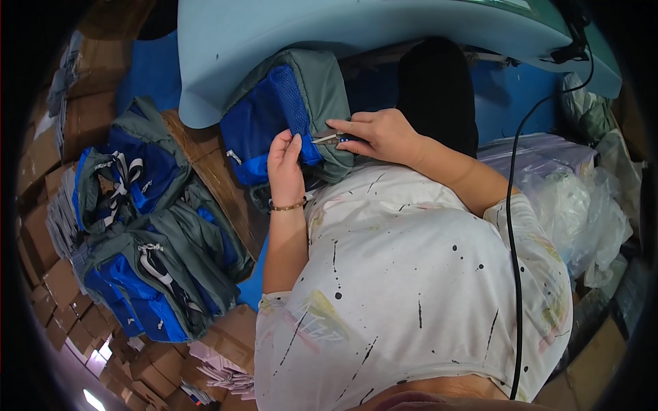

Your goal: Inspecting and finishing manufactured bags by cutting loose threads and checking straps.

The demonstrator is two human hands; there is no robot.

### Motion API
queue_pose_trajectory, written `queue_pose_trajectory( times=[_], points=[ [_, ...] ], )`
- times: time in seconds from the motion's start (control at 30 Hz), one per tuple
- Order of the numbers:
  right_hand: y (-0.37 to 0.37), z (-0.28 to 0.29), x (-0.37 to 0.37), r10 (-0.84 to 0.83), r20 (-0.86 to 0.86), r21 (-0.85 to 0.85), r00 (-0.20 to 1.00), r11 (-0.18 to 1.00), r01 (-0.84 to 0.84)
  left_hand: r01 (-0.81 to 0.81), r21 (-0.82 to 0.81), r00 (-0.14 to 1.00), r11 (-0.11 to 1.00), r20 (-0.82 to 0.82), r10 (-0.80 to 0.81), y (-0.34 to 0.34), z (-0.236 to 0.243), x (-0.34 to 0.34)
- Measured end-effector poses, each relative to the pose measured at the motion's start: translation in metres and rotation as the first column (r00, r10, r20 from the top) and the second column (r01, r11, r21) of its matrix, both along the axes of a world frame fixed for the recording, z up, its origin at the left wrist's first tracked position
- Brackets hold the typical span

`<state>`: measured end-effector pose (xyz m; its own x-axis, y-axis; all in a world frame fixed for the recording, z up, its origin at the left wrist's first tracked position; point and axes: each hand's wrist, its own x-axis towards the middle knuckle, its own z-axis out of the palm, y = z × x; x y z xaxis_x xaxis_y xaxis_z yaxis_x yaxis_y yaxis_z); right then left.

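A blue and grey fabric bag (255, 125) rests by my lap, against the edge of the pale blue table. My left hand (286, 163) pinches the bag's blue edge beside the mesh panel, thumb and fingers closed on the cloth. In my right hand (388, 137) is a small pair of thread snips (327, 140), gripped between thumb and fingers. Their pointed blades reach left to the blue edge, close to my left fingertips. Whether a thread lies between the blades is too small to tell.
Several similar blue and grey bags (147, 226) are piled on the left beside cardboard (214, 175). The pale blue table (274, 34) curves across the far side. Clear plastic bags (569, 212) lie on the right. A black cable (515, 274) hangs down on the right.
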<state>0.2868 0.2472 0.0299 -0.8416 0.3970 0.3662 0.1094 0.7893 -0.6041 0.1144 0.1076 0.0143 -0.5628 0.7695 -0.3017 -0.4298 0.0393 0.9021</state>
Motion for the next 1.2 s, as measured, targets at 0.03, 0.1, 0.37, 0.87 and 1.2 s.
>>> queue_pose_trajectory(
  times=[0.03,0.1,0.37,0.87,1.2],
  points=[
    [0.000,0.000,0.000,0.002,0.024,0.031,1.000,1.000,-0.003,0.002,0.007,0.999,1.000,0.040,-0.003,0.000,0.000,0.000],
    [-0.001,0.000,-0.001,0.004,0.048,0.061,0.999,0.998,-0.007,0.008,0.012,0.998,1.000,0.055,-0.009,0.001,0.004,0.000],
    [0.000,-0.005,-0.001,0.014,0.011,0.007,1.000,1.000,-0.014,0.018,0.015,0.994,1.000,0.105,-0.020,0.000,-0.003,-0.003],
    [-0.002,-0.003,0.000,0.046,0.062,-0.062,0.997,0.997,-0.042,0.044,0.046,0.986,0.998,0.161,-0.051,0.000,-0.003,-0.004],
    [-0.001,-0.006,0.001,0.031,0.030,-0.091,0.999,0.995,-0.028,0.032,0.044,0.986,0.998,0.164,-0.039,0.001,-0.005,-0.003]
  ],
)
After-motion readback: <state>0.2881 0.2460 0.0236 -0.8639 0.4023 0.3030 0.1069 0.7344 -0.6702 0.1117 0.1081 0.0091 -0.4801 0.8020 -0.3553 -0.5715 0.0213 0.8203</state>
